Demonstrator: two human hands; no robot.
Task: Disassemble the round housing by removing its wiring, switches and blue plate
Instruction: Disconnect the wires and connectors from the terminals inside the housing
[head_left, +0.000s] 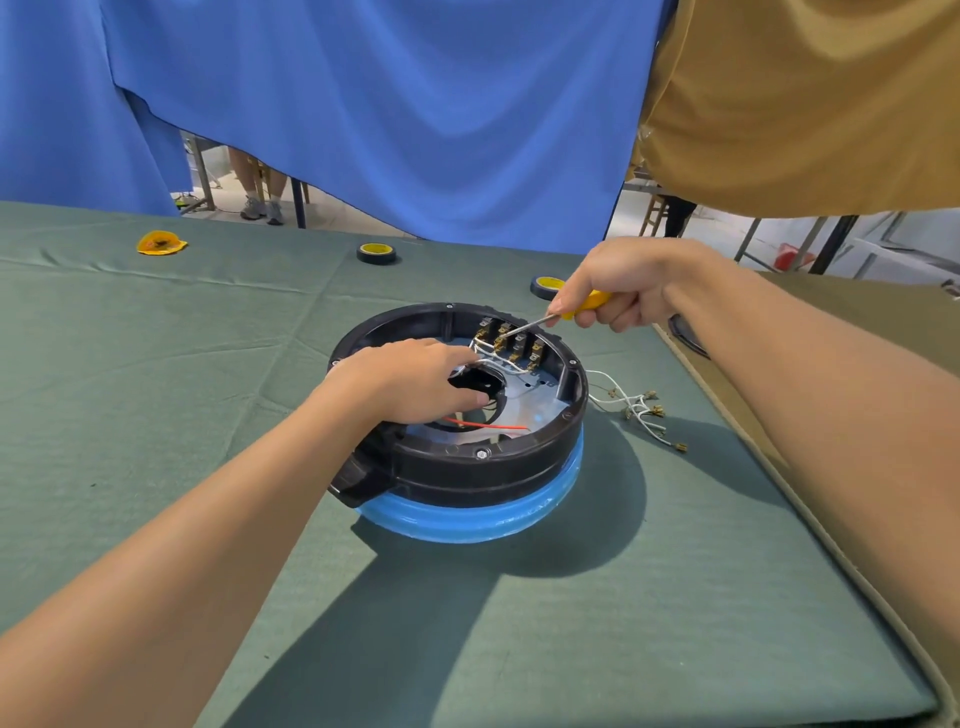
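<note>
Head view: round black plastic housing (467, 467) sits on the green-clothed counter (156, 415). My right hand (618, 286) grips the yellow-handled screwdriver (587, 302), tip at the brass-tabbed switches (519, 340). Left hand (410, 379) rests inside, perhaps pinching the white wires (498, 361). I judge we're unwiring; next, lever that terminal free gently.

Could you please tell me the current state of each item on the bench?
round housing, open on top.
switches, mounted inside housing.
screwdriver, gripped by right hand, tip at switches.
left hand, resting inside housing.
red wire, inside housing.
loose wires, lying detached beside housing.
far tape roll, lying flat.
</note>
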